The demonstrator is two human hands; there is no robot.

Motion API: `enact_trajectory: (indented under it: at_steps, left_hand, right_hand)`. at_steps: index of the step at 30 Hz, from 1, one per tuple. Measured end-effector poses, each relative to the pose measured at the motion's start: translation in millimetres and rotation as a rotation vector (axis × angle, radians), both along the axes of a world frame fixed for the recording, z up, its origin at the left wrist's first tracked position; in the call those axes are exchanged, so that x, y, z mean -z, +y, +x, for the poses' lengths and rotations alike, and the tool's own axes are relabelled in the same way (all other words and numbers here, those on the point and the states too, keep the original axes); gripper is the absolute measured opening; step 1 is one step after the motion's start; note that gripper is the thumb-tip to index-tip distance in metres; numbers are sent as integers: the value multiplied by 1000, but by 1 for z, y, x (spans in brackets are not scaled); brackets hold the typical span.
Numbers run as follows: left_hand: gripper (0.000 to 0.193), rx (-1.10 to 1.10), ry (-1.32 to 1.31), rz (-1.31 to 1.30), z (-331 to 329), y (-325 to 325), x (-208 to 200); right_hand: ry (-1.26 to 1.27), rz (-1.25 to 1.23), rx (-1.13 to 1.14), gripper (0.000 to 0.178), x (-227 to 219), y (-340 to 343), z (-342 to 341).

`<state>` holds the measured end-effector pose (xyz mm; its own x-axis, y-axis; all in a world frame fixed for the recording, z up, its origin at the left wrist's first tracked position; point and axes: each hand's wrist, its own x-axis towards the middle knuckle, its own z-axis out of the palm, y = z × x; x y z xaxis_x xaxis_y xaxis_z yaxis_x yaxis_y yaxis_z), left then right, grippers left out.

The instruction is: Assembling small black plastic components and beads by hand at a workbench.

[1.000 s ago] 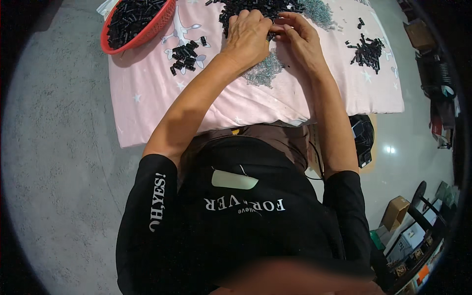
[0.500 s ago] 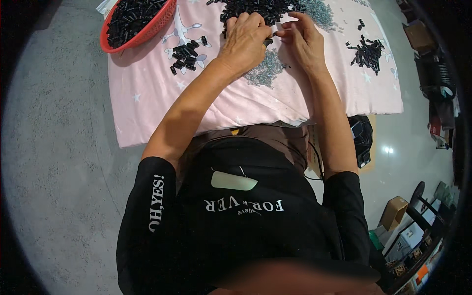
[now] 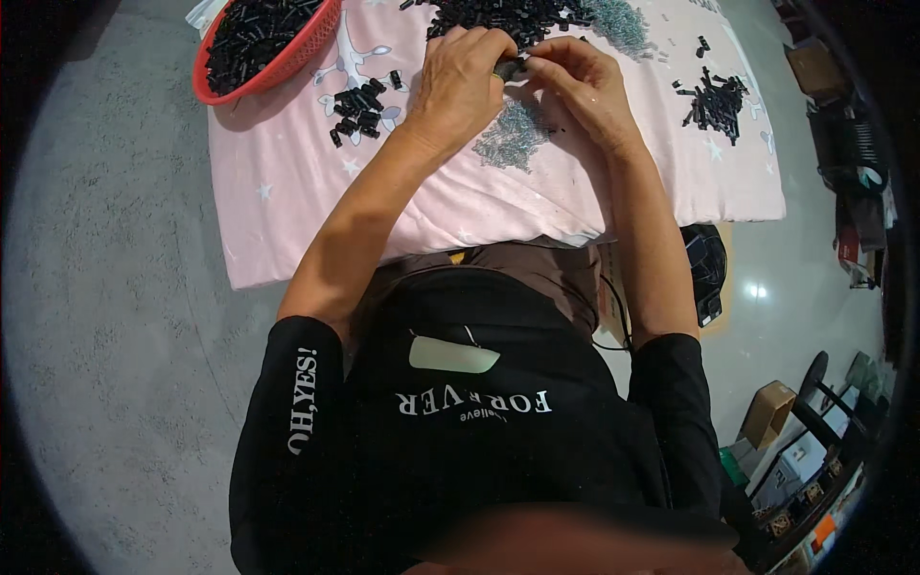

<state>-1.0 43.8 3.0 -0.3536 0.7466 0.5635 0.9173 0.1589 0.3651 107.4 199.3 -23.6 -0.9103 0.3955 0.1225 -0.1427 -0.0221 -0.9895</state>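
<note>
Over the pink cloth, my left hand (image 3: pixel 460 84) is closed, back upward, around a small dark piece (image 3: pixel 514 68) that shows only partly at its fingertips. My right hand (image 3: pixel 589 91) meets it from the right, thumb and forefinger pinched close to that piece; whatever lies between them is too small to make out. Beyond both hands spreads a large heap of small black cylindrical parts (image 3: pixel 513 17). A pile of tiny clear or silvery pieces (image 3: pixel 513 136) lies just below the hands, with another such pile (image 3: pixel 618 27) at the far right of the black heap.
The pink patterned cloth (image 3: pixel 278 216) covers the work surface. At its far left stands a red basket (image 3: pixel 273 75) full of black parts. A small group of black parts (image 3: pixel 359 110) lies left of my left arm; thin black pieces (image 3: pixel 717 103) lie at the right.
My right hand has moved slightly left and its fingers have drawn into a pinch against the piece at my left hand. My left hand has shifted slightly left.
</note>
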Motion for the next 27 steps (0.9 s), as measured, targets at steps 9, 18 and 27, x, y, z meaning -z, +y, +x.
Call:
enact_trajectory:
  at_steps: [9,18,27]
  left_hand:
    - [30,46,-249,60,12,-5,-7]
    - [22,-3,-156,-178,11,-47,-1]
    - [21,-37,-161,-197,19,-51,3]
  right_hand:
    - [60,-163,-66,13,3,3,-1]
    - [1,-101,-85,16,8,10,4]
    - [24,-248,-230,17,6,10,2]
